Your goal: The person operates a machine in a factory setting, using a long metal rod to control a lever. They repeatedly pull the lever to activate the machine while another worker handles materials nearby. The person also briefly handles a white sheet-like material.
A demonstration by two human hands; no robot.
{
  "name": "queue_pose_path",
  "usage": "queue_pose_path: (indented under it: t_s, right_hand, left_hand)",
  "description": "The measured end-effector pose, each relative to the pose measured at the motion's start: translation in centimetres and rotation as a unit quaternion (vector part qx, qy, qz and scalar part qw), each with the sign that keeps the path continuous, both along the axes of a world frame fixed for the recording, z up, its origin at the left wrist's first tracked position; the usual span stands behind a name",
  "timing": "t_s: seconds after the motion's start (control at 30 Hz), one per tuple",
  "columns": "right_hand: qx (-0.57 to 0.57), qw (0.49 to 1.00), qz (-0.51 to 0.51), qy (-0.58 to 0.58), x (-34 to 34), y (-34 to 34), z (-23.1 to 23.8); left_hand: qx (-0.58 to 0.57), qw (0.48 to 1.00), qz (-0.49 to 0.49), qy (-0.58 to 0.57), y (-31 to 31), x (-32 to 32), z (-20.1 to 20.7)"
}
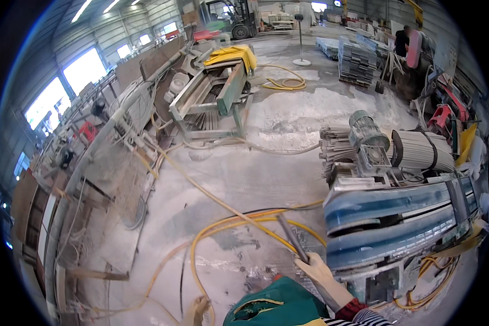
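My gloved right hand (pixel 315 270) is closed around a grey pipe (pixel 292 234), whose upper end points up and to the left. The pipe's other end runs back along my forearm. At the lower edge, my left hand (pixel 196 311) shows only in part, with its fingers curled. A yellow hose (pixel 194 266) passes right beside it, and whatever the fingers hold, if anything, is hidden. Between my hands is my green apron (pixel 271 305). More hose (pixel 239 214) lies looped on the wet, dusty floor ahead of me.
A machine with a blue housing (pixel 386 214) and a motor (pixel 368 129) stands close on my right. On the left are a rail (pixel 87 163) and a metal frame (pixel 231 89) under yellow cloth (pixel 232 56). Farther off are stacked slabs (pixel 357 62), a forklift (pixel 236 22) and a person (pixel 401 42).
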State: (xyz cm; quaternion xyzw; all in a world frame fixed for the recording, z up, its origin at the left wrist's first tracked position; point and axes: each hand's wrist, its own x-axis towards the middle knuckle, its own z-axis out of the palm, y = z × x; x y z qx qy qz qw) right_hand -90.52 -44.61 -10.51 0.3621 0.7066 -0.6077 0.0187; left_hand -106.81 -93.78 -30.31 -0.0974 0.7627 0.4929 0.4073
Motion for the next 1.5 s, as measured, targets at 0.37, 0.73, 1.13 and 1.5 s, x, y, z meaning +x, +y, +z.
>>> queue_pose_path:
  t_s: [0.37,0.73,1.13,1.5]
  right_hand:
    - [0.133,0.982,0.126,-0.036,-28.1,10.1,-4.7]
    - [0.167,0.944,-0.212,-0.19,-29.7,20.6,-7.1]
    - [0.005,0.949,-0.274,-0.155,-43.1,39.7,-18.4]
    - [-0.01,0.985,-0.16,-0.07,-58.4,66.5,-5.9]
  left_hand:
    - [-0.052,0.952,0.276,-0.126,4.4,-15.1,-4.0]
    - [0.093,0.981,-0.092,0.141,35.9,-57.5,3.0]
    - [0.149,0.909,-0.357,0.153,72.1,-65.5,16.1]
    - [0.131,0.94,-0.296,0.11,97.6,-83.5,9.9]
